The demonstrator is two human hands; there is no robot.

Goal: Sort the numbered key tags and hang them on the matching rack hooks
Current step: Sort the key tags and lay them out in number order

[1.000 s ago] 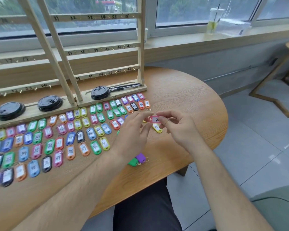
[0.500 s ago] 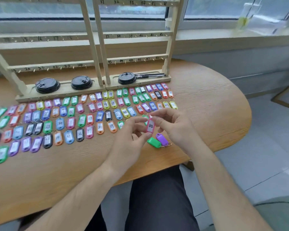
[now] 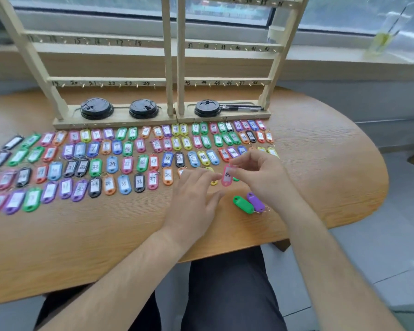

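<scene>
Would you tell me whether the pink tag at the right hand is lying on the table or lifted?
Lifted: the pink tag hangs upright, pinched at its top by the right hand.

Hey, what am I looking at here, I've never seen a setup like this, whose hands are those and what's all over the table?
There is no machine: these are a person's two hands, filmed by a camera worn on their head, looking down. On the wooden table lie rows of coloured key tags, most showing a handwritten number. Behind them stand wooden racks with numbered hooks. The right hand pinches a pink tag; its number is too blurred to read. The left hand is open beside it. A green tag and a purple tag lie apart from the rows.
</scene>
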